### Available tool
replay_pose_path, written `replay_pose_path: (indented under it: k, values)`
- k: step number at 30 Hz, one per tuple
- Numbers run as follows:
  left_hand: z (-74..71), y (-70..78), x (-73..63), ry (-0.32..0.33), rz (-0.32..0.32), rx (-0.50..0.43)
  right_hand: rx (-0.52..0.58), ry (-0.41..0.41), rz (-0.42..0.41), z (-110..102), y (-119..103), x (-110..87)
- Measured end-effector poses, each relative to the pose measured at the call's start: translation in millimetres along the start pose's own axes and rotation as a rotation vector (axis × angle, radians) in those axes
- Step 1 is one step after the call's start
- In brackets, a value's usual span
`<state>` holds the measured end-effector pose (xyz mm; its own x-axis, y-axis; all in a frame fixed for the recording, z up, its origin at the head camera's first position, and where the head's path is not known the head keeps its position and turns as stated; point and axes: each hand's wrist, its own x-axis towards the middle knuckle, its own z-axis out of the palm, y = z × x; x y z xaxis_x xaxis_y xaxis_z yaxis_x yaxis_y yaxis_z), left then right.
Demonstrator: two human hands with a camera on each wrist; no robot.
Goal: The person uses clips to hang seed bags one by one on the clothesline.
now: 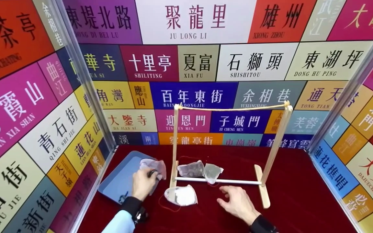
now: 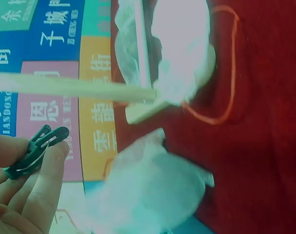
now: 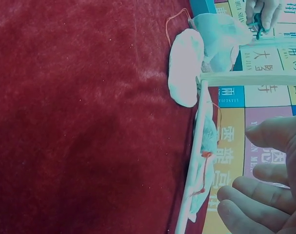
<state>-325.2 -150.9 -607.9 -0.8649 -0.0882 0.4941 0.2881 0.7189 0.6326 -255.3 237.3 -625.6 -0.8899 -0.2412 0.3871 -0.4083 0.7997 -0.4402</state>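
My left hand [image 1: 142, 183] pinches a small dark clip [image 2: 35, 153] between thumb and fingers, above the right edge of a blue tray [image 1: 117, 176]. Under that hand, a pale drawstring pouch [image 1: 157, 166] lies partly over the tray's edge. A white-filled pouch [image 1: 186, 195] with a red string rests in front of the wooden frame's left foot. Two more pouches, a greyish one [image 1: 191, 169] and a smaller one [image 1: 213, 172], lie by the frame's white lower bar [image 1: 238, 182]. My right hand [image 1: 237, 203] hovers in front of this bar, fingers spread and holding nothing.
The wooden frame [image 1: 274, 145] stands on a dark red cloth [image 1: 290, 194], with a cord [image 1: 231, 109] tied across its top. Another dark clip [image 1: 123, 197] lies at the tray's near corner. Panels covered in signs [image 1: 186, 94] enclose the back and sides.
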Motion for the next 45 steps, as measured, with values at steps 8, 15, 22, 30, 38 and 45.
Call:
replay_pose_path:
  k: [8,15,22,30,38,45]
  values:
    - [11.9,17.9,-6.9,-0.083,-0.044,-0.069,0.098,-0.012,-0.008,3.3,-9.1,6.7]
    - [25.1,42.4,-16.8,-0.213,-0.088,-0.245,0.192,-0.007,-0.047,7.9,-22.4,15.1]
    - [38.7,63.7,-23.7,-0.316,-0.082,-0.312,0.298,-0.024,-0.067,10.0,-37.9,21.8]
    - [50.3,83.3,-33.3,-0.418,-0.141,-0.451,0.294,0.006,-0.117,16.8,-50.2,29.4]
    - [60.3,99.6,-42.3,-0.462,-0.171,-0.616,0.18,0.061,-0.222,27.5,-51.9,30.9]
    - [64.6,105.7,-47.5,-0.479,-0.223,-0.716,0.075,0.228,-0.305,32.2,-49.4,30.5]
